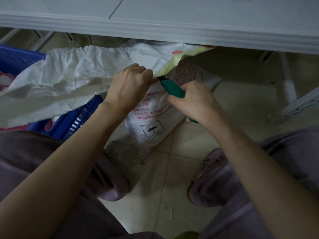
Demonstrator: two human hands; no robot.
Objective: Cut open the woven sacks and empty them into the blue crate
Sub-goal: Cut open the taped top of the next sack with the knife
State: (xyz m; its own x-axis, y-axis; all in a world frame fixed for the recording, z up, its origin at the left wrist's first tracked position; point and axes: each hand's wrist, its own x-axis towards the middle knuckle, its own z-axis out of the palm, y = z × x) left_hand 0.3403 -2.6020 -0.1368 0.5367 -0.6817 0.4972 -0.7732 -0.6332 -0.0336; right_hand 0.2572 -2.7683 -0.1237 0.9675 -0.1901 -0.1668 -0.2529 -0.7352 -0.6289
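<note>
The blue slotted plastic crate (81, 116) stands to the left of the left hand, below wrist level. A crumpled white woven sheet (69, 73) drapes over the crate rim and runs up to the left hand. Whether it belongs to the sack being cut cannot be determined.

The left hand (128, 85) is curled, knuckles up, and pinches the upper edge of the white woven sack with red print (150, 121). This sack hangs from that hand down to the pale tiled floor (172, 169). It lies between both hands and just right of the crate, not over it. A pale yellow inner liner (174, 66) shows at the opened edge, above and to the right of the left hand.

The right hand (196, 100) is wrapped around the body of the green utility knife (172, 87). The knife tip points up and left, at the sack edge, just beside the left hand.

Probable hazards:
- Cut to the left hand. The tip is aimed toward the pinching fingers, so a slip or sudden release of the weave would likely drive it into them.
- Spillage. The sack is beside the crate, so a longer slit could drop the contents onto the floor.
- Loss of tension. If the pinch slips, the edge slackens and the blade may snag.
</note>
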